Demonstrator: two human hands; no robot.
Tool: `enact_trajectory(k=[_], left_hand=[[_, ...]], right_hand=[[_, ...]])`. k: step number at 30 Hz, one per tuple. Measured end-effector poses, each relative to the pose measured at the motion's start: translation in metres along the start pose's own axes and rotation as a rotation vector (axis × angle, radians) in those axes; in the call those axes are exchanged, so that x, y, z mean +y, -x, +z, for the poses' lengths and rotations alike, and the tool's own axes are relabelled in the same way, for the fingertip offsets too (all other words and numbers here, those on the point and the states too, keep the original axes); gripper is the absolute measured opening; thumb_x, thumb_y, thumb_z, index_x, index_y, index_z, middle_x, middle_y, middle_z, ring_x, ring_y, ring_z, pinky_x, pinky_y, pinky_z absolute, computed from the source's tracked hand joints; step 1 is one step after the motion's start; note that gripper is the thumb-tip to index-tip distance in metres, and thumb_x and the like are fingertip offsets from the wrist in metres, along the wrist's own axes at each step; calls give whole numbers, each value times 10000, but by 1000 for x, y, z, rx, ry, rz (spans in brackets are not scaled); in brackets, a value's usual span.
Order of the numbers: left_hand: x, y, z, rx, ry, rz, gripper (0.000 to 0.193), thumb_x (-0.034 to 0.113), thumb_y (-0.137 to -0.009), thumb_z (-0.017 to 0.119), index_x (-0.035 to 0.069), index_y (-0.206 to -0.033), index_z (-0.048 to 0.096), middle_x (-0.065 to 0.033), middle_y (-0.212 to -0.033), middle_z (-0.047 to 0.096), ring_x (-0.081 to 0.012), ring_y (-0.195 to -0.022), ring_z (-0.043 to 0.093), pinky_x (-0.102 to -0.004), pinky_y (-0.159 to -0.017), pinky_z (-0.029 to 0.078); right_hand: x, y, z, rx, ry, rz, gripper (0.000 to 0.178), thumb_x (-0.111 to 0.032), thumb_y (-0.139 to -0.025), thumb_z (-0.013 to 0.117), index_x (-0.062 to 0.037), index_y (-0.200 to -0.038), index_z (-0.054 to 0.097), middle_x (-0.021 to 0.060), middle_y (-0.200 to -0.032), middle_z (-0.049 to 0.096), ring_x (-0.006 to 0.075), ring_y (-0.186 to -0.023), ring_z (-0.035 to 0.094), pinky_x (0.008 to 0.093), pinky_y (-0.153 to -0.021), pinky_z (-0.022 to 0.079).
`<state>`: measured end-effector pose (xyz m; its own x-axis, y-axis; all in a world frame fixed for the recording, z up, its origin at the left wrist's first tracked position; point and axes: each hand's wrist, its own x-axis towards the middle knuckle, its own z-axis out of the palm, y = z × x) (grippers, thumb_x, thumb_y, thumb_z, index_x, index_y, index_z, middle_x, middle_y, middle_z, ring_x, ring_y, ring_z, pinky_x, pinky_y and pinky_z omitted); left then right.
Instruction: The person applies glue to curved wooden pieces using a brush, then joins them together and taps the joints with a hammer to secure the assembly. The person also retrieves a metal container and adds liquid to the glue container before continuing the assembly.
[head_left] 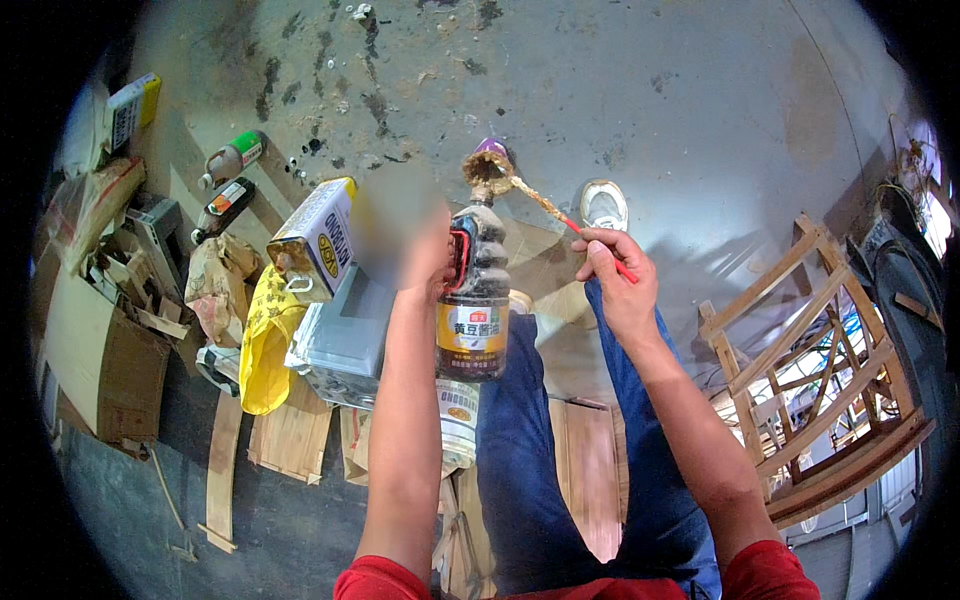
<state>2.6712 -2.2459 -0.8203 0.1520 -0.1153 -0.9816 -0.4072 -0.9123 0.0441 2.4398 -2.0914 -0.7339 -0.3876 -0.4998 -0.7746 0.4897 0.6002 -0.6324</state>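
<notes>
Right hand (622, 275) pinches the red-handled stick (548, 207), slanting up-left to the upper-centre purple container (488, 166). Left hand (432, 257) (partly blurred) grips the bottle (473, 320)

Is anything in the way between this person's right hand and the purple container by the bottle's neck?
Nothing visible blocks it. Only the red-handled stick, held in the right hand, spans the gap, its caked end at the opening of the purple container. The bottle is left of that line.
</notes>
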Motion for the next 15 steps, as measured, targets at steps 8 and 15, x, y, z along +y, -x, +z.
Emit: enact_trajectory(k=[8,15], left_hand=[[-12,-2,-14,-52,12,-4,509,576,-1062,586,165,-766,540,78,-639,433,-75,-475,378,-273,-434,285],[-33,-15,-11,42,-161,348,511,490,-1077,592,48,-826,649,44,-722,539,-82,-663,455,-318,-609,388]], right_hand=[[-7,1,5,5,31,23,237,-160,-1072,627,8,-1226,691,70,-1048,748,99,-762,657,269,-732,553],[0,-7,14,-18,78,-7,232,-158,-1073,625,-5,-1229,702,53,-1031,729,96,-770,655,265,-735,550]])
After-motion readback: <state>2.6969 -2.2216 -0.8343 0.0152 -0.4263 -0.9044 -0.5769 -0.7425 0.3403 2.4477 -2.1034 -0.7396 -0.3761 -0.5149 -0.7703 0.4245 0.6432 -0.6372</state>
